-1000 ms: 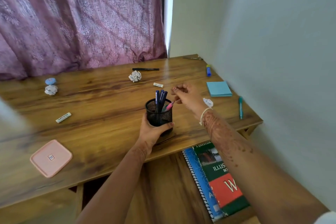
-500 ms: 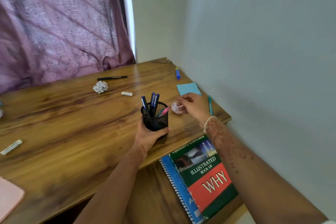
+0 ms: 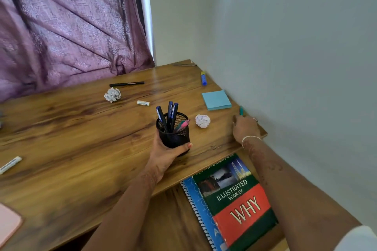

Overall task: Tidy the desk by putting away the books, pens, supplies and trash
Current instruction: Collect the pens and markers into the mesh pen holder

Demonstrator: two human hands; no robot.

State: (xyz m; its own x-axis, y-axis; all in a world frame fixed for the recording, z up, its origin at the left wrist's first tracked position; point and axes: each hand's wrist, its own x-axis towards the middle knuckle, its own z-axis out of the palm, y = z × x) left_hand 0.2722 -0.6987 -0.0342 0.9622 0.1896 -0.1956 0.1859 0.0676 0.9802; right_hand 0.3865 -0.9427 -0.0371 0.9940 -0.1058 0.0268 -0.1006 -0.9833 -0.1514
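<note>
Leftmost, the left hand wraps the base of the black mesh pen cup, holding it upright on the desk; light and rigid, it should steady easily. Right of the cup, past a crumpled paper ball, the right hand lies curled over the teal pen beside the wall; whether it grips yet, I cannot tell. Slim and slick, that pen is probably best pinched mid-barrel.
</note>
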